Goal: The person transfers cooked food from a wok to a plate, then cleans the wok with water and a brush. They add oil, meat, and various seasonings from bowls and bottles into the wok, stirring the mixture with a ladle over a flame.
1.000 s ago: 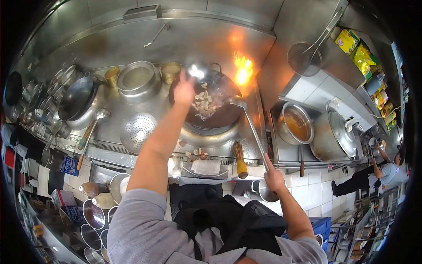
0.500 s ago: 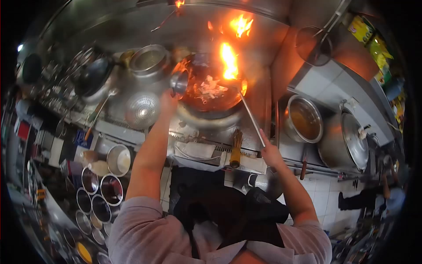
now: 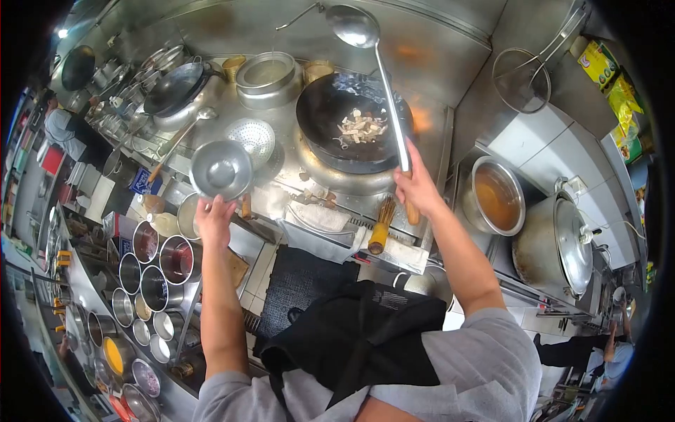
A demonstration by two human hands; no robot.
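My left hand [image 3: 216, 221] grips the near rim of an empty metal bowl [image 3: 221, 170], held beside the perforated strainer [image 3: 251, 143]. My right hand [image 3: 418, 184] is closed round the wooden handle of a long ladle [image 3: 354, 27], raised with its bowl above and beyond the wok. Pale sliced pieces of food [image 3: 362, 129] lie in the black wok [image 3: 318, 116], which sits on the round burner. No flame shows in the wok.
A bamboo brush [image 3: 380, 228] and a folded cloth [image 3: 318, 216] lie on the stove's front edge. To the right are a pot of brown liquid [image 3: 496, 195] and a large lidded pot [image 3: 571, 243]. Several containers stand lower left. Two people are at the far left and right.
The flames over the wok have gone out. My left hand has moved left and nearer with the bowl, away from the wok. The ladle has been lifted out of the wok.
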